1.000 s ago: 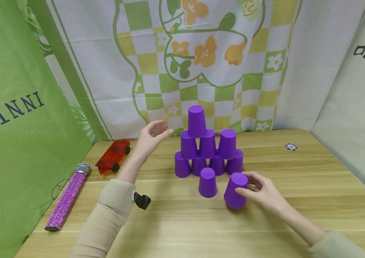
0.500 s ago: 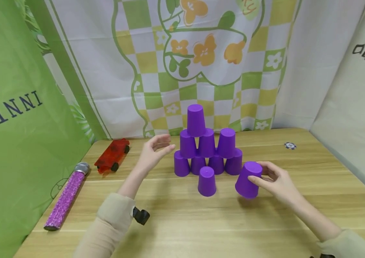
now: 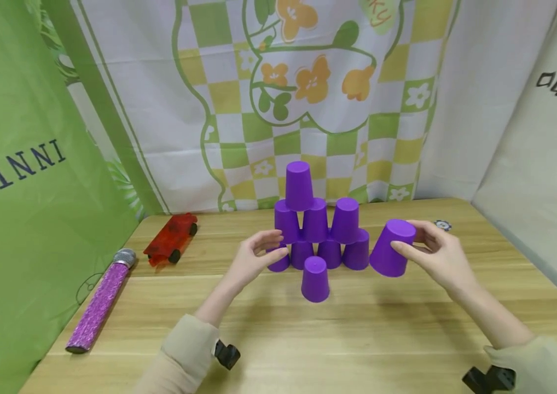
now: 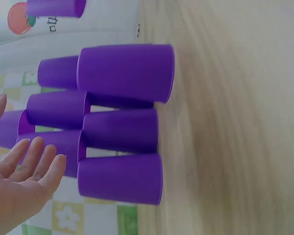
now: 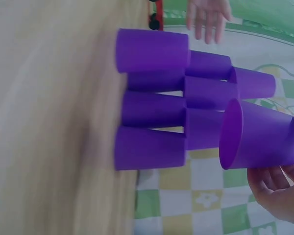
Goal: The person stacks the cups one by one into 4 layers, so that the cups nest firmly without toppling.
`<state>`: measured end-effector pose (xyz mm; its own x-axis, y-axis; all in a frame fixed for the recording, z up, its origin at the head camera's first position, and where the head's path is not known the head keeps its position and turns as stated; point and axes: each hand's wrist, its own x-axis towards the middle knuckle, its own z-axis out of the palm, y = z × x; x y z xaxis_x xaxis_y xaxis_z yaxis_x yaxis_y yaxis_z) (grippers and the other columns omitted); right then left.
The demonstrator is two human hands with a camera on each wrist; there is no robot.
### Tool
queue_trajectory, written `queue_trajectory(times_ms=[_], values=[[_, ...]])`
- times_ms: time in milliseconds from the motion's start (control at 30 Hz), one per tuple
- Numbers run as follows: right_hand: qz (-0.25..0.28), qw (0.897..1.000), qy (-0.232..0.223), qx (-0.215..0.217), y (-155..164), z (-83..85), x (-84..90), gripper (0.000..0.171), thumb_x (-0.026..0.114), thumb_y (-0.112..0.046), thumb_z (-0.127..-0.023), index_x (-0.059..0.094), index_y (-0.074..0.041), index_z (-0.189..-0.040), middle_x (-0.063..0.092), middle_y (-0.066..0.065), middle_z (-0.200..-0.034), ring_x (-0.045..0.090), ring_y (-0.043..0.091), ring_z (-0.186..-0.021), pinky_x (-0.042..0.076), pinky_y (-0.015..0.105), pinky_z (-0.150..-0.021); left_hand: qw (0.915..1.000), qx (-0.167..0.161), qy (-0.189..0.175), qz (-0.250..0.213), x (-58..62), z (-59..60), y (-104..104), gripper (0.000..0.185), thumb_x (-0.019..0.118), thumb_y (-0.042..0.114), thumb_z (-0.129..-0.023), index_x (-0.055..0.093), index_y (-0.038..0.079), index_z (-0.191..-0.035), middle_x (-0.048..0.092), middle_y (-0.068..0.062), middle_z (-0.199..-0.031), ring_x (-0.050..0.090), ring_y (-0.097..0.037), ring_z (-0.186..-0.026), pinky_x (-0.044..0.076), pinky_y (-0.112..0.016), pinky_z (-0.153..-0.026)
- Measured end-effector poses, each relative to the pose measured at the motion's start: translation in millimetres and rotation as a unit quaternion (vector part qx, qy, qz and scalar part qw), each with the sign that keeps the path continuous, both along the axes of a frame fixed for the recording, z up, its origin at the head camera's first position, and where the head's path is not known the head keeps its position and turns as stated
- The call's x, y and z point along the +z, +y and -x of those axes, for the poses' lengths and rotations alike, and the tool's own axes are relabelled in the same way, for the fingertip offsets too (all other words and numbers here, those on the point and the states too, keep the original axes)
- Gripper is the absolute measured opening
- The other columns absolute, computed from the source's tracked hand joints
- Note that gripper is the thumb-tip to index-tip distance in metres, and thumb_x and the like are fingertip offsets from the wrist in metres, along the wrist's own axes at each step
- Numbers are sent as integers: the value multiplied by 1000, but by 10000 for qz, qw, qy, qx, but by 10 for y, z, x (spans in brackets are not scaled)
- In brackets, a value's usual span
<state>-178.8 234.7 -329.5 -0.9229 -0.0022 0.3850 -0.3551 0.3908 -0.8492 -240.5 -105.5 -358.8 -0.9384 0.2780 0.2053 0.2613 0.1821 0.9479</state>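
The right hand (image 3: pixel 438 254) grips a purple cup (image 3: pixel 393 248) upside down, fingers and thumb curled round its closed end, and holds it tilted in the air just right of the stack of cups (image 3: pixel 317 227); it is clear of the table (image 3: pixel 406 339) and, as far as the head view shows, not touching the stack. The cup is plain, smooth plastic, a tapered shape that is narrow at the closed end and wide at the open rim, with no print or handle. In the right wrist view the rim of the cup (image 5: pixel 258 135) faces the stack and shows a hollow inside of the same purple. The stack is built of matching cups set mouth down: a bottom row on the table, three on that row, and one on top toward the left. One more single cup (image 3: pixel 315 279) stands alone, mouth down, in front of the stack. The left hand (image 3: pixel 257 259) is open with relaxed, slightly bent fingers and holds nothing; it hovers at the left end of the stack, close by the bottom left cup, though contact cannot be told. At the table's left side lie a glittery purple microphone (image 3: pixel 100 301) and a red toy car (image 3: pixel 172 239).
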Motion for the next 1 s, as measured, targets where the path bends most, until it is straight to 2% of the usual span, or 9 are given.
queue_trajectory(times_ms=[200, 433, 600, 767, 1000], values=[[215, 9997, 59, -122, -4, 74, 151, 34, 69, -12, -86, 59, -10, -118, 64, -18, -92, 61, -4, -86, 51, 8, -77, 9996, -163, -155, -160, -98, -60, 103, 50, 70, 9, -83, 53, -1, -129, 58, -22, -127, 56, -35, -117, 52, -34, -95], [399, 9989, 186, -142, -59, 249, 329, 32, 69, -13, -85, 59, -19, -115, 64, -17, -93, 60, -2, -86, 50, 7, -75, 9992, -356, -81, -158, -220, -54, 207, 53, 71, 8, -83, 50, -3, -131, 55, -26, -128, 52, -41, -121, 44, -47, -104], [549, 9983, 173, -7, -148, 402, 506, 35, 70, -16, -85, 60, -17, -118, 64, -17, -93, 60, -1, -86, 50, 9, -74, 9980, -564, -224, -199, -301, -40, 298, 58, 73, 9, -81, 49, -5, -131, 55, -27, -128, 53, -40, -120, 43, -48, -105], [510, 9985, 158, 151, -265, 565, 667, 39, 70, -20, -85, 59, -13, -122, 64, -17, -95, 61, 1, -88, 51, 12, -75, 9973, -686, -273, -32, -353, -50, 370, 61, 73, 12, -80, 47, -5, -132, 56, -25, -128, 55, -37, -118, 42, -49, -104], [281, 9987, 134, 411, -387, 806, 723, 42, 71, -23, -84, 59, -12, -123, 64, -18, -93, 62, 1, -85, 51, 15, -74, 9960, -808, -312, 228, -436, -53, 446, 62, 74, 12, -80, 47, -6, -132, 58, -22, -125, 58, -35, -112, 49, -42, -99]])
